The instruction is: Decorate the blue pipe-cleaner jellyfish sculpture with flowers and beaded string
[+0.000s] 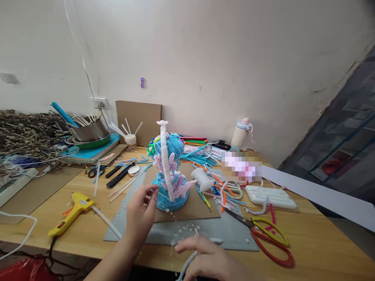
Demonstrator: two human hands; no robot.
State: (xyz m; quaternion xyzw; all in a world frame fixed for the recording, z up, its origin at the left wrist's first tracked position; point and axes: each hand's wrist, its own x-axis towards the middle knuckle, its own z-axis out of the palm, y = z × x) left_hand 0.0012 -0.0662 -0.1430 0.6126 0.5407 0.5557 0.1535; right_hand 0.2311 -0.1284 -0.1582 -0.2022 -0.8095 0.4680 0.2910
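My left hand (143,212) is beside the lower left of a blue craft figure (172,201) made of fuzzy stems. Its thumb and fingertips are pinched together; whatever is between them is too small to make out. A white wrapped post (166,168) with a pale pink flower on top rises at the figure's front, leaning slightly. Pink fuzzy pieces (181,189) sit around the base. At the front edge of the table, my right hand (209,257) is curled around a grey-white strip (187,265), whose lower end runs out of view. Small white bits lie between the hands.
The figure stands on cardboard (202,212) over a grey cutting mat (164,234). A yellow glue gun (73,212) lies left; red-and-yellow scissors (271,238) lie right. Behind are a white spool (202,178), loose fuzzy stems (196,154), a bottle (241,134) and metal bowls (88,130).
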